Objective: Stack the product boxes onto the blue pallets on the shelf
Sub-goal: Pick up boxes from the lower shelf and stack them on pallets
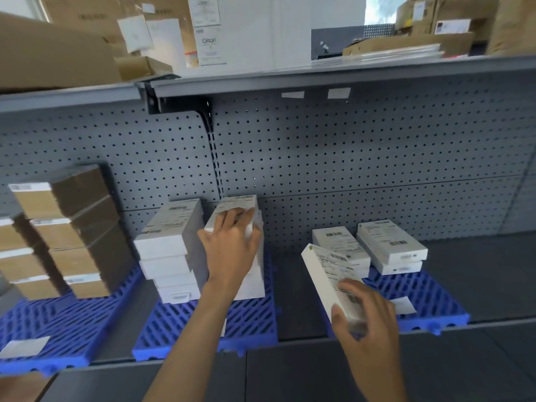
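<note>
Lower right, the right hand [362, 311] clamps a tilted white box [330, 282], seemingly light, rigid, smooth; grip its long edges. At centre the left hand [232, 245] presses the stack's top box [235, 208] on the middle blue pallet [203, 323].

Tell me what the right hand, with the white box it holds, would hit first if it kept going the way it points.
Probably the low stack of white boxes on the right pallet: the held box in the right hand tilts toward it. Depth is unclear.
</note>
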Available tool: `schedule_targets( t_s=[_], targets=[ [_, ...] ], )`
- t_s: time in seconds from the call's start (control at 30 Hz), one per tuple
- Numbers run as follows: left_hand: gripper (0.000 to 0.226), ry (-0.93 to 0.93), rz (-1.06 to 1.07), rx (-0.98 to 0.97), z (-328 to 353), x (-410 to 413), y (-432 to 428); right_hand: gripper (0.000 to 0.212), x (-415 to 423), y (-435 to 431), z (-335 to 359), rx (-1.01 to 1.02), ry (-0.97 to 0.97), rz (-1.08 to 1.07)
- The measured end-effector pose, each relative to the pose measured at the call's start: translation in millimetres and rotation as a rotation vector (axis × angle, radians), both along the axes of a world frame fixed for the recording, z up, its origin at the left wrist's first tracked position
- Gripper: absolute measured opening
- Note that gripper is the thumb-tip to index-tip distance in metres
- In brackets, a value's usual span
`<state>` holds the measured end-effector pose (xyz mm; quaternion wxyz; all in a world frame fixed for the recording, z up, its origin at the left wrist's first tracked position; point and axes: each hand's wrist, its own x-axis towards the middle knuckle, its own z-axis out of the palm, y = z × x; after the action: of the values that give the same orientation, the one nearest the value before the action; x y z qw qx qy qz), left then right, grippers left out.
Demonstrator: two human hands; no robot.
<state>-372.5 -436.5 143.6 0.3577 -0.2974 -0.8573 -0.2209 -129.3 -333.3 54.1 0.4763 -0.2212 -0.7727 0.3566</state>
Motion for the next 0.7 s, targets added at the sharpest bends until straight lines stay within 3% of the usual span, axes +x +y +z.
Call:
schedule_targets(
  t_s=[0.27,0.43,0.6,0.7],
  targets=[
    [0.03,0.053,-0.027,0.022,-13.9,-10.2,8.8,0.039,1.8,35.2,-17.1,0.001,-0.02,-0.018],
    [0.046,0.089,-0.035,-0.056,-12.3,-8.0,5.3,0.032,7.2,54.7,-23.3,-0.018,-0.019,-0.024],
    [0.034,0.231,-0.213,0.001,-7.4,42.1,-2.2,0.031,16.0,70.1,-21.7,0.026,-0.011,-0.043],
    [0.029,0.177,-0.276,-0.028,-22.1,74.5,-7.4,0.033,15.9,80.5,-12.1,0.06,-0.021,-0.034]
  ],
)
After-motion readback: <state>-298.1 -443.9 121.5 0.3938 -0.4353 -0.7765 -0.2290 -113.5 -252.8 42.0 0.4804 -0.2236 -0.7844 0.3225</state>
